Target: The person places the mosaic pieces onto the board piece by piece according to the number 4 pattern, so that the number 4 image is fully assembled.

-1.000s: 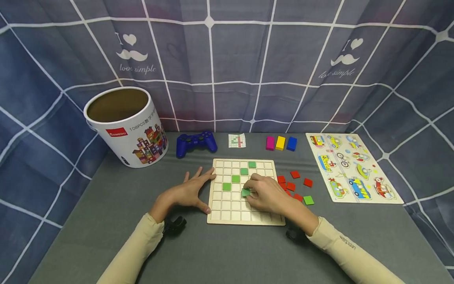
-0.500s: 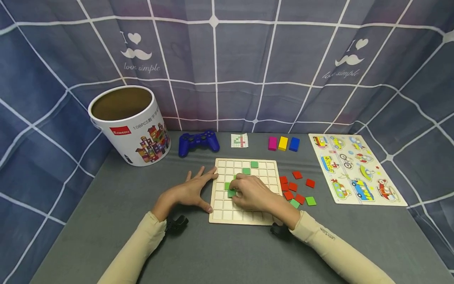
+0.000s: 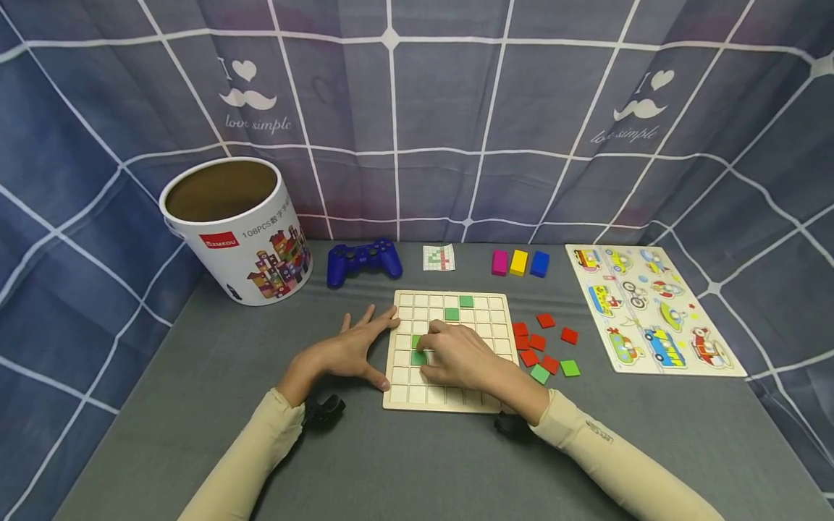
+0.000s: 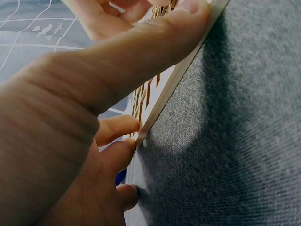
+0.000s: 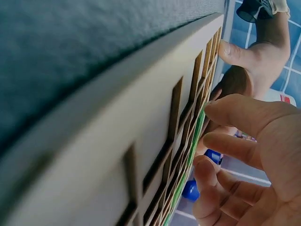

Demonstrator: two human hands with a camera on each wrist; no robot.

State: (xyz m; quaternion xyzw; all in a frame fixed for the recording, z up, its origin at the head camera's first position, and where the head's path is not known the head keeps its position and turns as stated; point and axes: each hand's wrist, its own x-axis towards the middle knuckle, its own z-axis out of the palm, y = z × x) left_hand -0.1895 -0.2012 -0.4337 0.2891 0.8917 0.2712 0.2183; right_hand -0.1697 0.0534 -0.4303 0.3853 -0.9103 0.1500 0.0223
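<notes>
A pale wooden grid board (image 3: 407,396) lies on the grey cloth. My left hand (image 3: 348,353) has its fingers spread, with fingertips and thumb touching the board's left edge. Over the board, the curled thumb and fingers of my right hand (image 3: 459,354) pinch a small green square tile (image 3: 418,357) low against the grid, in the second column from the left. Another green tile (image 3: 415,339) sits just above it, partly covered by the fingers. Two more, including the top green tile (image 3: 465,301), lie farther up. In the right wrist view, the right thumb (image 5: 230,110) reaches the green strip.
Several red tiles (image 3: 537,341) and two loose green ones (image 3: 570,368) lie right of the board. Behind it are a blue game controller (image 3: 363,262), a pattern card (image 3: 439,257) and coloured blocks (image 3: 517,263). A white bucket (image 3: 250,250) and picture puzzle (image 3: 651,311) flank them.
My right hand has carried the green tile leftward across the board and down to a cell below another green tile. A loose green tile beside the reds has come into view. My left hand stays put.
</notes>
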